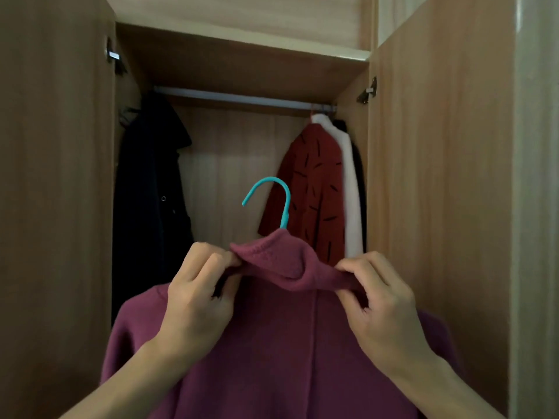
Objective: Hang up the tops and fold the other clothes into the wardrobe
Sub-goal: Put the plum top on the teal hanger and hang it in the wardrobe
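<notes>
- Plum-purple knitted top (272, 343) hangs on a turquoise plastic hanger (273, 195) in front of the open wooden wardrobe (438, 176), at chest height and centred between the two doors.
- Only the hanger's hook shows. It rises from the top's folded collar (272, 258), stands nearly upright, and its open tip points to the left.
- Governing relation: the silver metal rail (236, 98) runs left to right, well above the hook and further back. The hook sits below the bare stretch of rail between the dark coat (151, 182) on the left and the red garment with black dashes (311, 189) on the right, which hangs just beside a white garment (348, 182).
- Left hand (196, 300): back of the hand toward the camera, thumb and fingers pinching the left end of the collar fold.
- Right hand (384, 306): mirrored pose, thumb and fingers pinching the right end of the fold. The hands flank the hook at about equal distance, so neither is nearer.
- Neither hand grips the hanger itself, and what bears its weight cannot be told.
- Judgement: the collar is being straightened. The next move calls for one hand to take the hanger at the neck, lift it up and forward, and seat the hook over the rail.
</notes>
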Motion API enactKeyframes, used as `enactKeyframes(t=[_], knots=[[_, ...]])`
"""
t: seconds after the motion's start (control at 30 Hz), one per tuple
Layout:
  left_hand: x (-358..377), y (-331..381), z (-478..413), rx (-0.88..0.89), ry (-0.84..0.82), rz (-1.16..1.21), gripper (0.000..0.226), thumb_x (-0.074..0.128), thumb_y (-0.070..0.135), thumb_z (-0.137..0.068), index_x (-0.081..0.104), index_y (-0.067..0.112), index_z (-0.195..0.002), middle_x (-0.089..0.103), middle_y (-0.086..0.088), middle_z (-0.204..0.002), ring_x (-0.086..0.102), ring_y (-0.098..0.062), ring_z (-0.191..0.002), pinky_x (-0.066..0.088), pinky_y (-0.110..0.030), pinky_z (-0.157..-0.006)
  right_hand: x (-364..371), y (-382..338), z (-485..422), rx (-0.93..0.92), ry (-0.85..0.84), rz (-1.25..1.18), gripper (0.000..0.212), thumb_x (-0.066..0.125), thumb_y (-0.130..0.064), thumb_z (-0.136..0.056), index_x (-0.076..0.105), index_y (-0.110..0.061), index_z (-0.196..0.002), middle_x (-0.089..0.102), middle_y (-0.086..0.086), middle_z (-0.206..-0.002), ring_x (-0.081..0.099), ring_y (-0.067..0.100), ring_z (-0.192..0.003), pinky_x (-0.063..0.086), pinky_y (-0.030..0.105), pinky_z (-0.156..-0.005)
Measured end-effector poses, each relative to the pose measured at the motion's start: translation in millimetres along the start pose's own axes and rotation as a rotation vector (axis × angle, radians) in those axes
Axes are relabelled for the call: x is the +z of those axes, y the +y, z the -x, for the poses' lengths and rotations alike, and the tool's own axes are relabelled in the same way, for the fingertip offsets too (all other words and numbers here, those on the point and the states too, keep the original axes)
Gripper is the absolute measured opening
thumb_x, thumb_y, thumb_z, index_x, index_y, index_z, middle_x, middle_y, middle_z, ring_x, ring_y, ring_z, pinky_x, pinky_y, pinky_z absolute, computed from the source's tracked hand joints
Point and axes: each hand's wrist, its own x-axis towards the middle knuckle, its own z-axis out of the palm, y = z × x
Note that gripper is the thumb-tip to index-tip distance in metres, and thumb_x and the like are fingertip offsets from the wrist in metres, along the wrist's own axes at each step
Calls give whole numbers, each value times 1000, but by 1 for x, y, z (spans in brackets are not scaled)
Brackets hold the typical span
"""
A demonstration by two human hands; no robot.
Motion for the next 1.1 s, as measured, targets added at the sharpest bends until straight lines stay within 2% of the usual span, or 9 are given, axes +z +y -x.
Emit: enactKeyframes(t=[0.07, 0.2, 0.33, 0.5, 0.6, 0.7, 0.87, 0.97, 1.1], knots=[[10, -25, -1, 21, 16, 2, 26, 68, -2, -80, 58, 17, -94, 50, 9, -93, 53, -9, -81, 46, -17, -74, 22, 10, -11, -23, 13, 20, 33, 78, 10, -71, 69, -7, -98, 57, -5, -94, 55, 7, -86, 44, 13, -81], [23, -75, -3, 57, 28, 32, 25, 67, -3, -82, 59, 15, -97, 52, 7, -95, 56, -13, -82, 49, -24, -73, 61, 22, -29, -83, 15, 73, 33, 74, 13, -74, 69, -5, -100, 58, -2, -97, 54, 4, -91, 38, 7, -89], [34, -124, -15, 101, 52, 55, 20, 67, -1, -85, 60, 12, -98, 53, 5, -95, 57, -16, -81, 49, -27, -74, 94, 27, -49, -144, 16, 87, 26, 64, 2, -82, 69, -5, -106, 59, -1, -100, 59, 8, -95, 41, 11, -92], [56, -173, -37, 143, 66, 26, 7, 67, -2, -86, 66, 1, -92, 56, -1, -93, 56, -19, -82, 48, -26, -77, 130, 38, -80, -165, 75, 128, 23, 65, 1, -83, 70, -3, -104, 61, 2, -98, 59, 10, -92, 42, 12, -91], [75, -197, -53, 155, 55, 14, 7, 67, -4, -85, 67, -1, -91, 58, -4, -90, 54, -18, -83, 46, -23, -80, 150, 54, -98, -165, 100, 152, 22, 67, 4, -83, 70, -3, -103, 61, 3, -98, 60, 15, -92, 45, 16, -89], [96, -221, -67, 194, 56, -7, 7, 66, -2, -86, 67, -2, -93, 58, -6, -89, 53, -18, -84, 44, -19, -82, 170, 74, -113, -208, 154, 211, 22, 66, 1, -82, 70, -4, -102, 61, 2, -97, 59, 19, -90, 48, 28, -84], [137, -252, -82, 292, 62, -62, 9, 63, -1, -89, 67, -3, -97, 59, -9, -90, 54, -22, -81, 47, -31, -77, 204, 117, -130, -239, 200, 218, 22, 65, -1, -82, 69, -5, -103, 63, 5, -98, 60, 26, -89, 51, 42, -79], [158, -266, -99, 352, 47, -109, 12, 62, -1, -91, 68, -4, -101, 57, -10, -90, 54, -25, -80, 47, -36, -74, 217, 143, -146, -252, 209, 170, 24, 67, 6, -82, 68, -4, -104, 63, 6, -98, 59, 25, -90, 49, 37, -82], [179, -288, -129, 430, 50, -139, 16, 60, 3, -94, 62, 6, -110, 51, -5, -96, 53, -23, -83, 45, -28, -77, 234, 175, -176, -279, 255, 140, 26, 68, 7, -81, 68, -5, -105, 62, 6, -98, 58, 23, -90, 48, 31, -83]])
